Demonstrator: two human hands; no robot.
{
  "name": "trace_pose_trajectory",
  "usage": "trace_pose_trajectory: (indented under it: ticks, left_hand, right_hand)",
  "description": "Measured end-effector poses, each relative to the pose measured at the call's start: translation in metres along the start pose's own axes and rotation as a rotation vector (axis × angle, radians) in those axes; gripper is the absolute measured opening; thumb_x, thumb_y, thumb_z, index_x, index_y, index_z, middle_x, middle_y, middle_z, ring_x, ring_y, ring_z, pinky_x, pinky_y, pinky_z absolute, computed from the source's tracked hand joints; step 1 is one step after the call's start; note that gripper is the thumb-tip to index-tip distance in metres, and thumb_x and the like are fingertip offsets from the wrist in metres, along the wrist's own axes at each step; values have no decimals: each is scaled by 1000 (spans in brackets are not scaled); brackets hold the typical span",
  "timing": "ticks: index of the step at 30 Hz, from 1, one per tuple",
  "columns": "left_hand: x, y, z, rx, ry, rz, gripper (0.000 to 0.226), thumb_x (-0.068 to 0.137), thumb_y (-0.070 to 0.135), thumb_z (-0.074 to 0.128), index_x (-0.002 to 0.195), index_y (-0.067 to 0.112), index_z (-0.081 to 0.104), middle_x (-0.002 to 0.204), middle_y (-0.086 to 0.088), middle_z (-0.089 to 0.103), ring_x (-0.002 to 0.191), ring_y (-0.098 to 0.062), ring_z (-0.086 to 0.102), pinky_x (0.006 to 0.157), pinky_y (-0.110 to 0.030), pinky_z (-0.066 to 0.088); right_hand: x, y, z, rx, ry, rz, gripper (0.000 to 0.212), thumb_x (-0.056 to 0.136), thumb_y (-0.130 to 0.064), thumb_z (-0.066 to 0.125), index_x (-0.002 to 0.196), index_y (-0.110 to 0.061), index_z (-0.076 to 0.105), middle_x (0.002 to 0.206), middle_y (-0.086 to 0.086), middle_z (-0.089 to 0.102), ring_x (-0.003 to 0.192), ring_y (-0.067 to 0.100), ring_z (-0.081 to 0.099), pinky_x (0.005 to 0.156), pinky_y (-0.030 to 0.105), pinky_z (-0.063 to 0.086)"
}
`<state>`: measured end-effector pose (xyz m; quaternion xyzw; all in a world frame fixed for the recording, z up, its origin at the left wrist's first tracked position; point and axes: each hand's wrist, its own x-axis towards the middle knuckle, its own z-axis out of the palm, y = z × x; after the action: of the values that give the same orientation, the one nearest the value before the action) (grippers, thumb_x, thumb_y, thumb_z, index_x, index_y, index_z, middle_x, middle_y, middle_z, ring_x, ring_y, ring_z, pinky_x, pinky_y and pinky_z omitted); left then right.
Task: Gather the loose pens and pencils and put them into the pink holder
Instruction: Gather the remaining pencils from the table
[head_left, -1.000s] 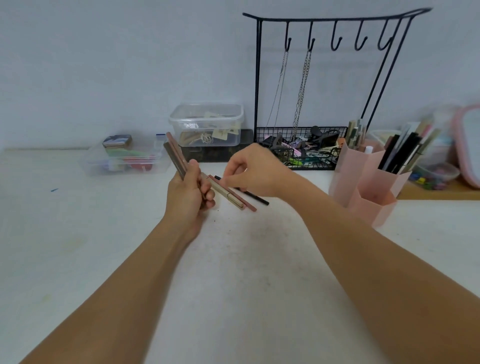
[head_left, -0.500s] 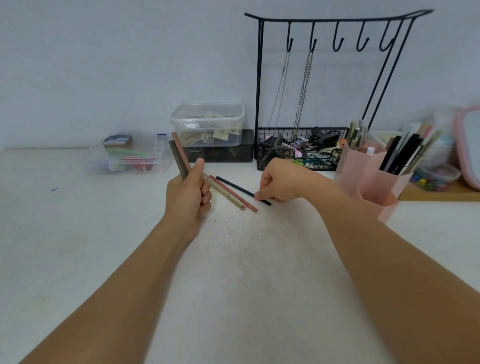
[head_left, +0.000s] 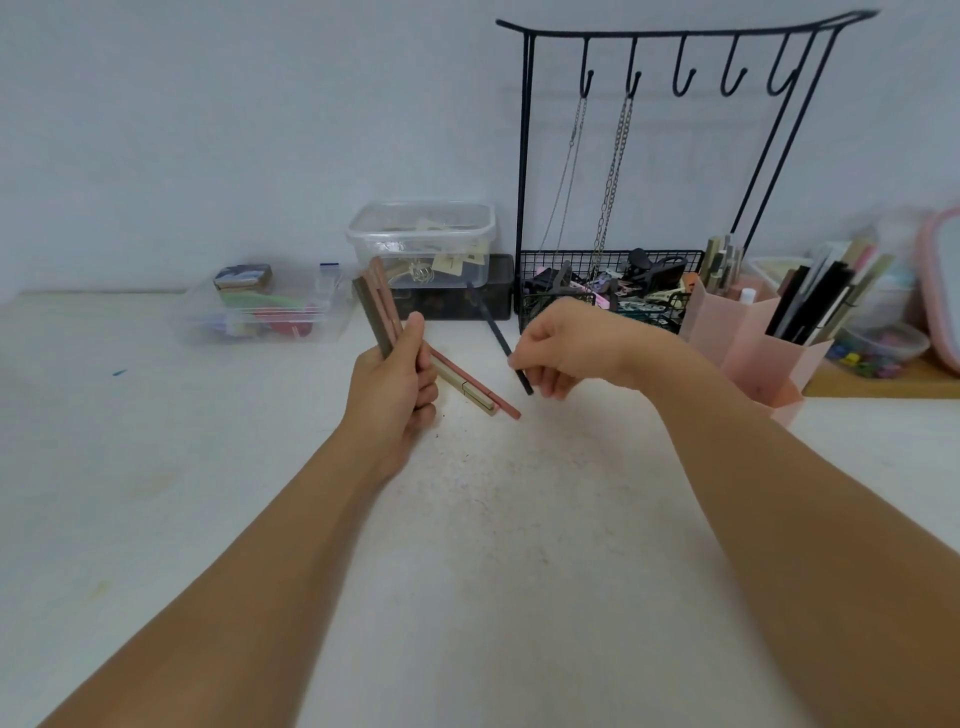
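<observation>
Right fingers (head_left: 540, 382) pinched on black pen (head_left: 500, 338), left hand (head_left: 392, 387) round pencils (head_left: 378, 306).

Loose pens on table (head_left: 519, 519): two. Pens in left hand (head_left: 387, 395): two. Black pen (head_left: 498, 338) in right hand (head_left: 566, 345): one. Rack hooks: five. Chains: two.

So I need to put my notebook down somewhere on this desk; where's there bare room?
Bare desktop lies left of the left hand, in front of the clear box, and nearer between both forearms. Crowded: the back edge by the wire rack and pink holder, and around the two pens.
</observation>
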<state>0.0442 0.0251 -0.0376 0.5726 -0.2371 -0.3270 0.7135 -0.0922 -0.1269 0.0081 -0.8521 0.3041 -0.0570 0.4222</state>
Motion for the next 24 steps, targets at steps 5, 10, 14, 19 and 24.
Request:
trace_pose_trajectory:
  ticks: [5,10,14,19,24]
  left_hand:
    - [-1,2,3,-13,-13,-28,45,95,53,62,69,20,45,54,6,24,45,-10,20,36,-21,20]
    - [-2,2,2,14,-84,34,36,91,49,68,75,18,54,55,2,40,44,-9,30,37,-20,24]
    - [1,-5,4,65,-99,60,34,100,39,59,85,9,59,50,-6,48,51,-21,43,48,-28,26]
    - [5,-8,1,79,-26,46,39,105,45,50,87,10,52,54,-8,50,49,-21,45,41,-25,29]
    - [0,0,1,30,93,33,36,105,41,52,77,20,42,53,6,40,44,-10,32,38,-23,24]
  right_hand:
    - [-6,-26,10,233,-7,-184,16,94,-13,69,89,2,73,75,11,73,61,16,68,59,24,56]
    - [-5,-38,39,159,-16,-245,21,90,-12,72,89,9,73,73,16,73,58,18,66,54,30,54]
    - [-4,-39,59,125,54,-224,15,86,-6,69,77,6,72,64,16,71,46,15,61,44,30,49]
    - [-6,-41,65,140,107,-217,11,85,-4,70,79,3,75,63,14,71,43,13,59,39,20,43]
    - [-2,-33,32,25,173,-158,9,83,-16,80,85,-8,77,80,14,76,60,12,65,51,22,50]
